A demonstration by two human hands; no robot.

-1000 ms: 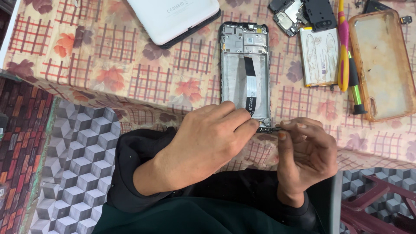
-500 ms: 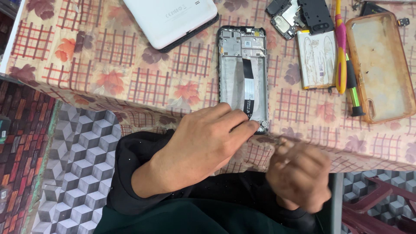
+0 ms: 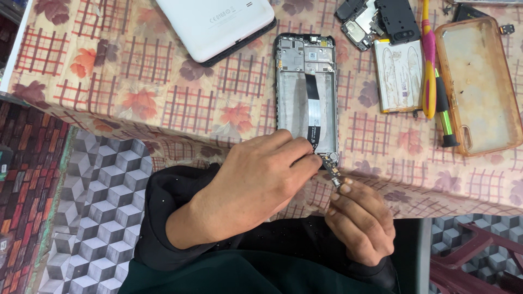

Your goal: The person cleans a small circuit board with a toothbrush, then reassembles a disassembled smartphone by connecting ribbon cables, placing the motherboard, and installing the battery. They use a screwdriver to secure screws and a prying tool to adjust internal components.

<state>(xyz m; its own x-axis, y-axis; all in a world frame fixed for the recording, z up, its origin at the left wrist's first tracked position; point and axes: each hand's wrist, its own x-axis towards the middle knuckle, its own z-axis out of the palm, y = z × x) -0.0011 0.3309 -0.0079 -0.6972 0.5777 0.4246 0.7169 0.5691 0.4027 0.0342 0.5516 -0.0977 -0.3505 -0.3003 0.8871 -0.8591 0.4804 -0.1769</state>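
Both hands [image 3: 256, 179] [image 3: 362, 220] are pinching the small charging board [image 3: 331, 173] below the phone frame [image 3: 306, 90]; twisting risks tearing its flex cable [image 3: 312, 106].

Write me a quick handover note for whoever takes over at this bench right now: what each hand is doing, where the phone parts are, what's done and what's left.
Left hand: fingertips pinching one end of a small circuit board at the bottom edge of the opened phone frame.
Right hand: fingertips on the board's other end.
Phone frame lies on the patterned tablecloth, black flex cable exposed down its middle.
Set aside: white back cover, battery, yellow-and-pink tool, green-and-black screwdriver, clear orange case, dark parts.
Done: phone opened, battery out.
Left: small board not seated in the frame.
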